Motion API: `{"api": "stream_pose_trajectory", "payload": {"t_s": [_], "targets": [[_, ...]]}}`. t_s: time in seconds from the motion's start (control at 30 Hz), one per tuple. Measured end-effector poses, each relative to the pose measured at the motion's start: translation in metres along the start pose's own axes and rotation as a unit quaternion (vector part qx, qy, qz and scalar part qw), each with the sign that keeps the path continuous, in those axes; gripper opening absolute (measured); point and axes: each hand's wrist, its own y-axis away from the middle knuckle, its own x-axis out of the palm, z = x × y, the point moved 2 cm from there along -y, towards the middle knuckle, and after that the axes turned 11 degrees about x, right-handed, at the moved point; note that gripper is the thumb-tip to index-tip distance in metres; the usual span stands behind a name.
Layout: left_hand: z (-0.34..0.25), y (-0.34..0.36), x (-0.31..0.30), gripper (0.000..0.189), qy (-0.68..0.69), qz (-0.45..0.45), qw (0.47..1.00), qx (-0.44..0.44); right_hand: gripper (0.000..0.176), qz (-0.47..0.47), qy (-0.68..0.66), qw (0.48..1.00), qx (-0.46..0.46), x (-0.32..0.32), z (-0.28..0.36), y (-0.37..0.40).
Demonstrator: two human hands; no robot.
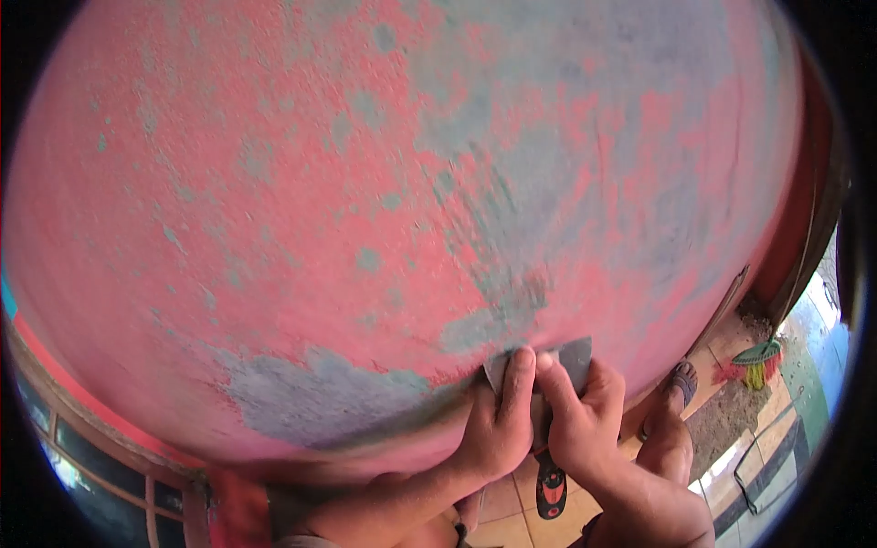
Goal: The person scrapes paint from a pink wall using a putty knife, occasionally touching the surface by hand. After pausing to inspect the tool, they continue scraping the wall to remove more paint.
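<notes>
Both of my hands grip a wide scraper (574, 362), its flat grey blade pressed up against a wall (301, 210) of worn pink paint with grey-green patches. My left hand (498, 420) is closed on the left part of the blade, thumb laid along its face. On the right part, my right hand (580, 420) is closed with its thumb near the other one. A black and red handle (551, 489) points down toward me between my wrists. Just above the blade lies a bare grey patch (489, 329) with streaky scrape marks over it.
A broom with green and yellow bristles (756, 363) lies on the tiled floor at right, near grey debris (731, 416). A dark cable (744, 475) runs across the tiles. My sandalled foot (681, 382) stands by the wall. A paned window frame (100, 457) is at lower left.
</notes>
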Motion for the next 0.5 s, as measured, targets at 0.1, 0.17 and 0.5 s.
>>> {"api": "stream_pose_trajectory", "payload": {"t_s": [0.1, 0.17, 0.5], "targets": [[0.003, 0.003, 0.002, 0.038, -0.015, -0.027, 0.999, 0.017, 0.022, -0.009, -0.03, 0.999, -0.012, 0.002, 0.001, 0.001], [0.009, 0.007, 0.004, 0.039, -0.027, -0.051, 0.997, 0.044, 0.023, -0.014, -0.037, 0.999, -0.022, 0.001, -0.024, -0.001], [0.005, 0.006, 0.006, 0.041, -0.028, -0.047, 0.998, 0.024, 0.024, -0.025, -0.016, 0.999, -0.044, -0.001, -0.011, -0.002]]}}
